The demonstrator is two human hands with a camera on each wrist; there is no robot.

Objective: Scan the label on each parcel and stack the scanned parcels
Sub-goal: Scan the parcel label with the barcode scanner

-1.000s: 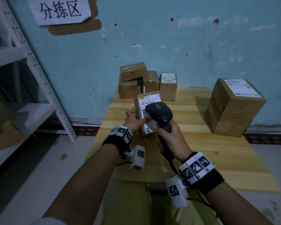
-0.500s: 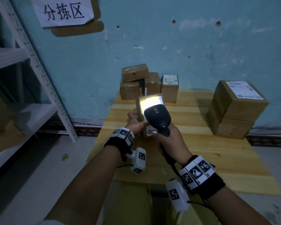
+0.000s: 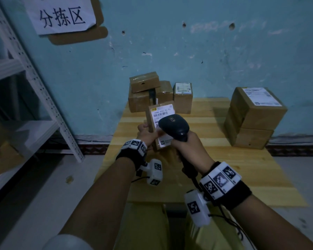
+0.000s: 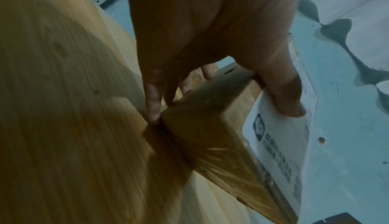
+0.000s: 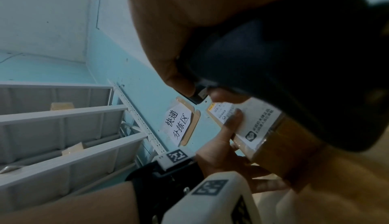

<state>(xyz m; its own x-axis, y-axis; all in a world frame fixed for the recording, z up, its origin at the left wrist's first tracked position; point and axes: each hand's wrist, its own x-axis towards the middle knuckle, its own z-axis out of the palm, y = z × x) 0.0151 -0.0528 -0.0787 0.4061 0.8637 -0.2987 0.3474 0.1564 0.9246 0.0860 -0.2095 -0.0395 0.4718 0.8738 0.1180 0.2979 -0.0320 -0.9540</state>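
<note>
The left hand (image 3: 146,131) held a small cardboard parcel (image 3: 158,123) upright on the wooden counter (image 3: 224,159), its white shipping label (image 3: 163,112) turned to the person. The thumb pressed on the label face and the other fingers (image 4: 153,104) were curled behind the box, so the parcel was pinched between them, its lower edge touching the counter. The right hand (image 3: 190,148) was clenched around the grip of a black barcode scanner (image 3: 173,126), whose head stood just in front of the label, above the left thumb.

Half a second before, the label shone bright under the scanner light; now the light was off and the label looked dim again. I judge that the scan of this parcel was finished, so the next step was to carry it to a stack.

Behind the left fingers, at the wall, 4 small parcels (image 3: 161,94) stood close together, 1 lying on top of another. Far to the right of the scanner hand, 2 bigger boxes (image 3: 255,116) were stacked. Which group was already scanned, I cannot tell.
</note>
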